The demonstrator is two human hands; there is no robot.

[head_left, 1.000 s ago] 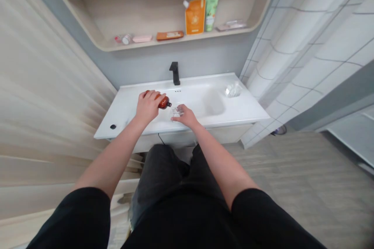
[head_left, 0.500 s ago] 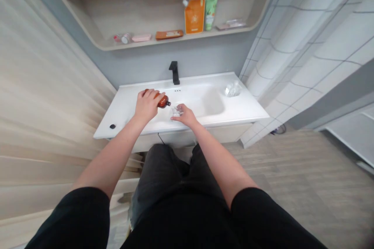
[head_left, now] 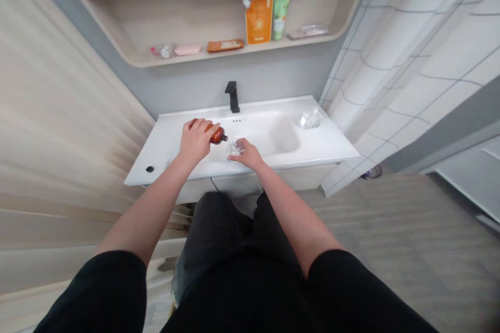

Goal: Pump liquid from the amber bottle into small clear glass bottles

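Observation:
My left hand [head_left: 196, 140] is wrapped round an amber bottle [head_left: 217, 136], tipped on its side with its dark neck toward the right. Just right of the neck, my right hand [head_left: 247, 154] grips a small clear container [head_left: 235, 149] between thumb and fingers. Bottle neck and container are close together over the left part of the white sink [head_left: 258, 138]. Whether liquid runs between them is too small to tell. On the counter at the left lies a small black cap [head_left: 150, 169].
A black faucet [head_left: 233, 98] stands behind the sink. Crumpled clear plastic [head_left: 311, 119] lies at the counter's right. Above, a shelf [head_left: 187, 61] holds an orange pouch [head_left: 259, 20], a green tube [head_left: 280, 14] and several small items. A curtain [head_left: 58, 114] hangs at the left.

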